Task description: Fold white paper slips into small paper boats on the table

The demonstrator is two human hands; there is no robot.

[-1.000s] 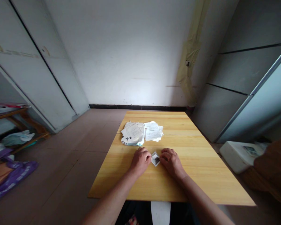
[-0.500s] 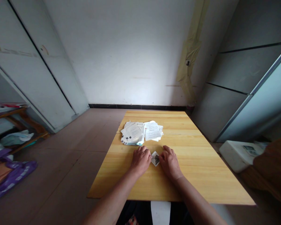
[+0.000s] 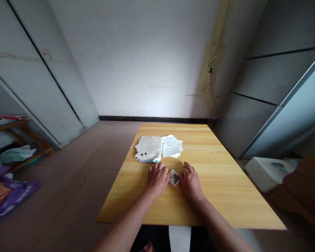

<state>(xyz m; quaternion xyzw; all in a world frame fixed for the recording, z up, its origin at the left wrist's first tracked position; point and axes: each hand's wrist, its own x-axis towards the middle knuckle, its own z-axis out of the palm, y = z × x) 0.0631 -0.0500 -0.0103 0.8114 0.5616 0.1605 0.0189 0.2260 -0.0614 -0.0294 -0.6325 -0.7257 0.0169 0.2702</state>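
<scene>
A small folded piece of paper (image 3: pixel 174 178), white with a dark printed patch, lies on the wooden table as a diamond shape between my hands. My left hand (image 3: pixel 159 179) has its fingers curled, with thumb and fingertip closed at the paper's left corner. At the right corner, my right hand (image 3: pixel 190 181) closes its thumb and finger on the edge, while its other fingers bend over the tabletop. Just beyond my left hand lies a stack of printed papers (image 3: pixel 149 148). Beside it on the right is a smaller pile of printed sheets (image 3: pixel 170 146).
The wooden table (image 3: pixel 225 199) stands before a white wall (image 3: pixel 147 63). To the left is a wooden rack (image 3: pixel 36 140) with cloths and a purple bag (image 3: pixel 15 199) on the floor. A white box (image 3: pixel 265 174) sits at the right, near grey cabinets (image 3: pixel 254 115).
Both hands stay almost in place around the folded paper. My right hand has shifted very slightly to the right, and the view has moved a little.
</scene>
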